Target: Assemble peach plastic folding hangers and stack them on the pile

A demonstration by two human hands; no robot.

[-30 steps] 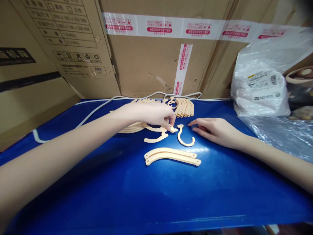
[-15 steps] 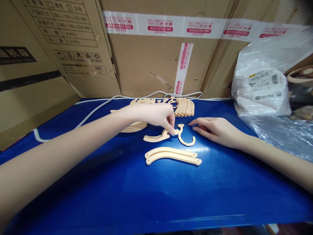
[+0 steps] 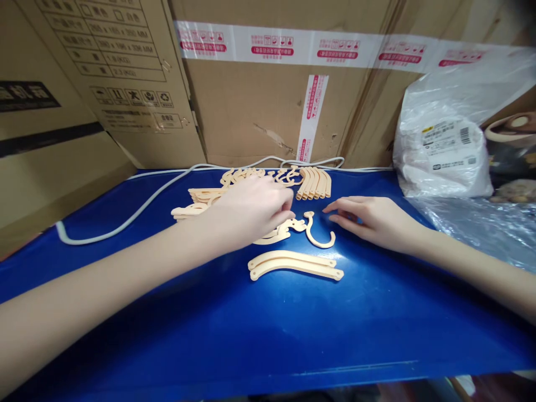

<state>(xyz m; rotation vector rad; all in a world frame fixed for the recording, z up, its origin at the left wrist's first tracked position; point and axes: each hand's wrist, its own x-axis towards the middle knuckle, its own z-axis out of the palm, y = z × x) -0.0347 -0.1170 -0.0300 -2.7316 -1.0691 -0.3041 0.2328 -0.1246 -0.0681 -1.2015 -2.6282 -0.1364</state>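
My left hand hovers over pale beige hanger parts, fingers bent, with a small gap between thumb and forefinger and nothing visible in it. Partly under it lie a short curved arm piece and a small connector piece. Just right of these, a hanger hook rests on the blue table. My right hand is to the right of the hook, fingers loosely stretched and thumb apart, holding nothing. Closer to me, two long curved hanger arms lie side by side.
Behind my left hand are stacked arm pieces and a group of hooks. A row of curved arms stands at the back. A white cable runs along the left and rear. Cardboard boxes and a plastic bag border the table.
My left hand has let go of the small connector piece and moved left, uncovering that piece beside the hook. My right hand has stayed nearly in place.
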